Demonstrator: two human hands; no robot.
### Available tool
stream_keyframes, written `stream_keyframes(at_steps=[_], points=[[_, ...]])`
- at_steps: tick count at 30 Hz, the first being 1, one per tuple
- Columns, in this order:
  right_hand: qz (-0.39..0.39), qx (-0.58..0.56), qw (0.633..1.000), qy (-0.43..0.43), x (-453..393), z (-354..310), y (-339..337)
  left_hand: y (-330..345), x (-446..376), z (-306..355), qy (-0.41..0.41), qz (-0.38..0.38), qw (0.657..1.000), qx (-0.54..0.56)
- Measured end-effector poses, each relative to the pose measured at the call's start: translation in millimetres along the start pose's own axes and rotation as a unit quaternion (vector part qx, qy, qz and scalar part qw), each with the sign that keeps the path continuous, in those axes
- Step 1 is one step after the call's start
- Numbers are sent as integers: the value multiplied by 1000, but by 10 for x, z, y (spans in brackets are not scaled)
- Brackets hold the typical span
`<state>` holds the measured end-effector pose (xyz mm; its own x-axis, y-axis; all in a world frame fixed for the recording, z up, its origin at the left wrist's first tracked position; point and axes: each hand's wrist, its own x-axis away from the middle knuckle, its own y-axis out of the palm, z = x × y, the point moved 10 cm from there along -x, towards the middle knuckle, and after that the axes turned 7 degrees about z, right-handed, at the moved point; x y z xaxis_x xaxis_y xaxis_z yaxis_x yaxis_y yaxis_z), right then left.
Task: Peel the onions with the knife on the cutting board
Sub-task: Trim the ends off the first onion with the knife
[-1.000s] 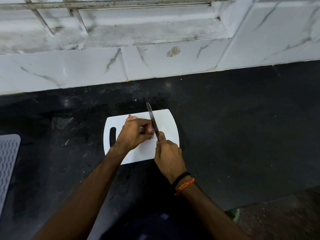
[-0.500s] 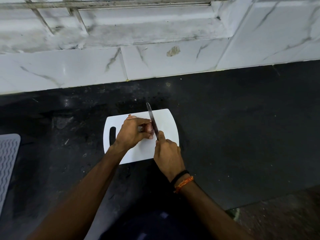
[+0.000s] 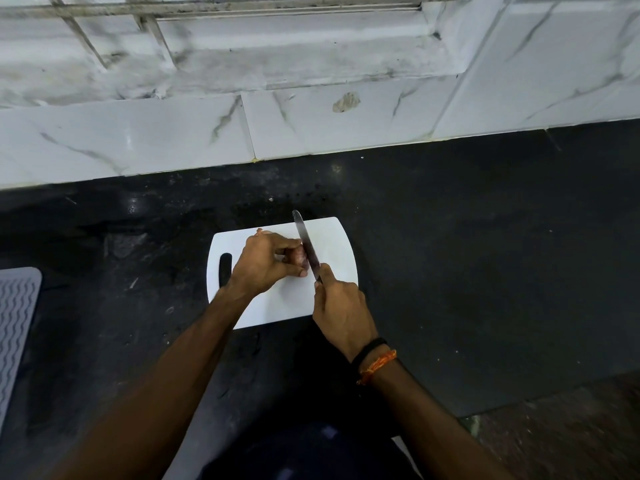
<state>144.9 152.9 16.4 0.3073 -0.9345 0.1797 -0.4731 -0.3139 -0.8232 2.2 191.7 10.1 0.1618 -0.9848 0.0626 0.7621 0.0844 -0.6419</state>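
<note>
Frame centre: onion (image 3: 300,258) gripped by left hand (image 3: 265,263) on cutting board (image 3: 332,244); knife (image 3: 306,244) held in right hand (image 3: 341,311). Ribbed mat (image 3: 15,320) at left edge.

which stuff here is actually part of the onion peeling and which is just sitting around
In use:
onion, gripped by the left hand
knife, held by the right hand
white cutting board

Lying about:
grey ridged mat at the left edge of the black counter

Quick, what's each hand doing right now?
Left hand: grips the onion on the cutting board.
Right hand: grips the knife.
</note>
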Motion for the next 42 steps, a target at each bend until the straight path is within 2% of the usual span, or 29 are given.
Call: stream_keyframes(at_steps=[10, 15, 28, 42], points=[[-5, -4, 1000, 2, 19, 25, 25, 21, -44, -16, 11, -4, 1000, 4], [18, -15, 1000, 1, -98, 31, 38, 15, -56, -11, 18, 0, 1000, 16], [15, -28, 999, -8, 18, 32, 71, 18, -47, -189, -42, 13, 998, 36], [9, -9, 1000, -10, -16, 100, 200, 47, -103, -242, -51, 10, 998, 28]])
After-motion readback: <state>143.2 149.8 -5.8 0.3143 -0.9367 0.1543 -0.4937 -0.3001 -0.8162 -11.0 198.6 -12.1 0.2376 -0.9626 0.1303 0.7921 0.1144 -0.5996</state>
